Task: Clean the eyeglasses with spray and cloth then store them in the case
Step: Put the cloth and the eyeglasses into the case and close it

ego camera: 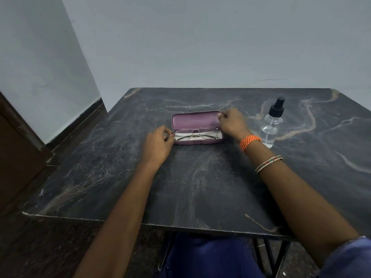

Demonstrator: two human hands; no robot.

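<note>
A purple glasses case (192, 121) lies open in the middle of the dark marble table (200, 187), its lid raised toward the wall. Thin metal-framed eyeglasses (195, 133) rest folded in the tray of the case, on a white cloth (208, 137). My left hand (158, 143) has curled fingers at the left end of the case and touches the frame's corner. My right hand (230, 123) pinches the upper right corner of the lid. A clear spray bottle (272, 125) with a black nozzle stands to the right of my right hand.
The table's back edge meets a pale wall. A dark wooden door (18, 149) stands at the far left. Below the near table edge I see my blue-clad lap (208, 257) and the black table legs.
</note>
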